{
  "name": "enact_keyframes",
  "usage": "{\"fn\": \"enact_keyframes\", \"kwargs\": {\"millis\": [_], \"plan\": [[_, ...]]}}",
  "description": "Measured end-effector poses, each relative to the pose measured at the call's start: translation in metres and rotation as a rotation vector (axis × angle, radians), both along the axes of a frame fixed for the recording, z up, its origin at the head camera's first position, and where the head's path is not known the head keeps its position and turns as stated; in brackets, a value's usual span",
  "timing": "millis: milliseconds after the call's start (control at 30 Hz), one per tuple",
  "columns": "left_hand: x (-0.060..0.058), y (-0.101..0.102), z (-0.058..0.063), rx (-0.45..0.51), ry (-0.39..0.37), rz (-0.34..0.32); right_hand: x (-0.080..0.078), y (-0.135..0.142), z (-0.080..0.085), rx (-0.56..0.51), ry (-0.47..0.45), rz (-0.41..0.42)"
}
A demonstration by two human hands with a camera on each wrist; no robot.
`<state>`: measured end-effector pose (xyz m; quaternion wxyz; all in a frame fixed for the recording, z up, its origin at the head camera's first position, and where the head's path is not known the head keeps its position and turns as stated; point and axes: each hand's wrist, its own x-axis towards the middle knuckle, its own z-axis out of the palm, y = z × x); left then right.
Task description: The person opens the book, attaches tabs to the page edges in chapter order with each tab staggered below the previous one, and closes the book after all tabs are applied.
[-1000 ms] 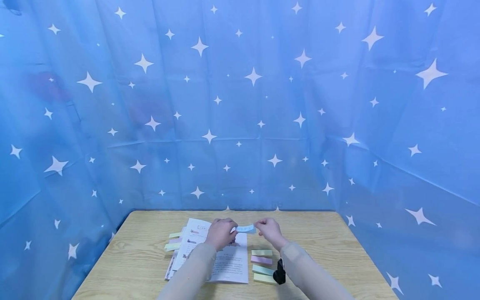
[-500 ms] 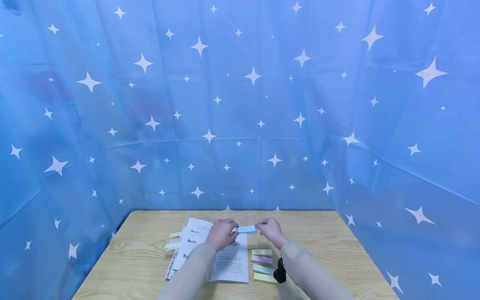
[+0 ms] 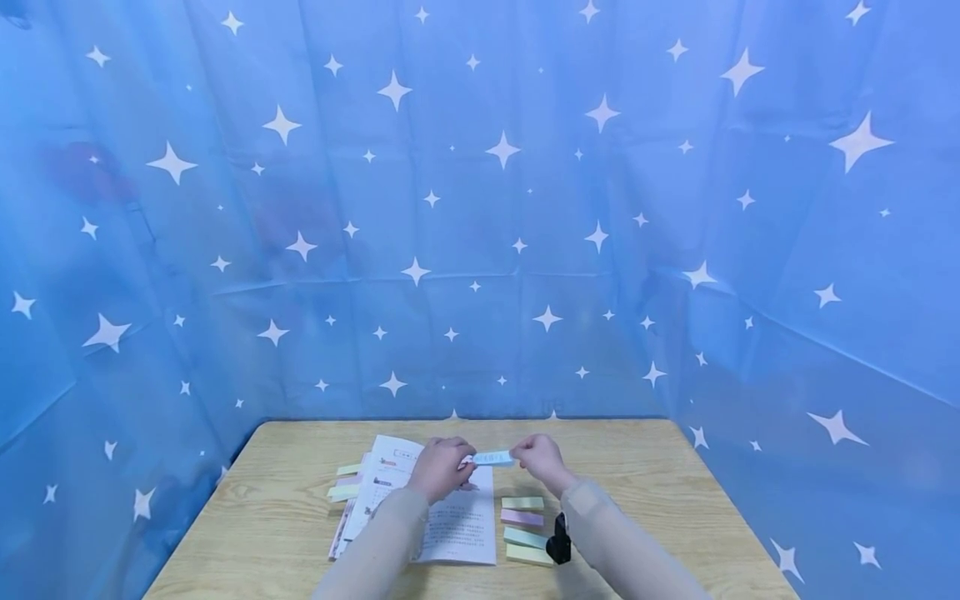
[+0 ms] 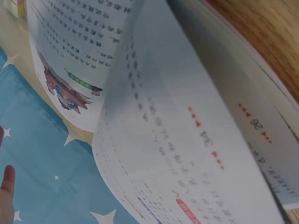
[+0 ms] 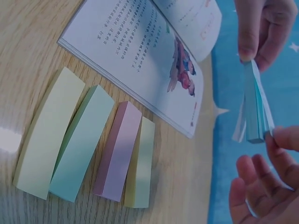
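A blue pad of sticky notes (image 3: pixel 492 457) is held in the air between both hands, above the far right part of an open book (image 3: pixel 459 525). My left hand (image 3: pixel 441 469) pinches its left end. My right hand (image 3: pixel 542 460) pinches the other end between thumb and forefinger, its remaining fingers loosely bent in the right wrist view. There, some strips of the blue pad (image 5: pixel 254 109) splay apart from the stack. Faint marks show on the pad in the head view. Printed book pages (image 4: pixel 159 121) fill the left wrist view, with a fingertip (image 4: pixel 8 182) at the left edge.
Several sticky-note pads in yellow, purple and green lie in a column right of the book, among them a purple pad (image 3: pixel 522 517). Coloured tabs (image 3: pixel 345 492) stick out of the book's left side. The wooden table (image 3: pixel 660 500) ends at a starry blue curtain (image 3: pixel 480 350).
The blue pad has tilted slightly between the hands, so its face with faint marks shows more. Both hands stay almost in place, and the book and other pads lie as before.
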<state>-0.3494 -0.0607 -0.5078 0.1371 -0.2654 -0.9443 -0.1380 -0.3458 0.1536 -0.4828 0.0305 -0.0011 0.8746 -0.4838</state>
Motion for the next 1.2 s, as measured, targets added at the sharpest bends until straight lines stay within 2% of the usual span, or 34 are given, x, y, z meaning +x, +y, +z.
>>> {"fn": "enact_keyframes", "kwargs": {"millis": [467,767,1200], "plan": [[0.002,-0.001,-0.005,0.000,0.035,-0.022,0.003,0.002,-0.003,0.035,0.025,0.024],[0.003,-0.004,-0.011,0.008,0.101,-0.037,0.001,0.000,-0.008,0.025,0.026,0.039],[0.004,-0.005,-0.011,0.003,0.103,-0.038,0.002,0.000,-0.009,0.017,0.028,0.059]]}}
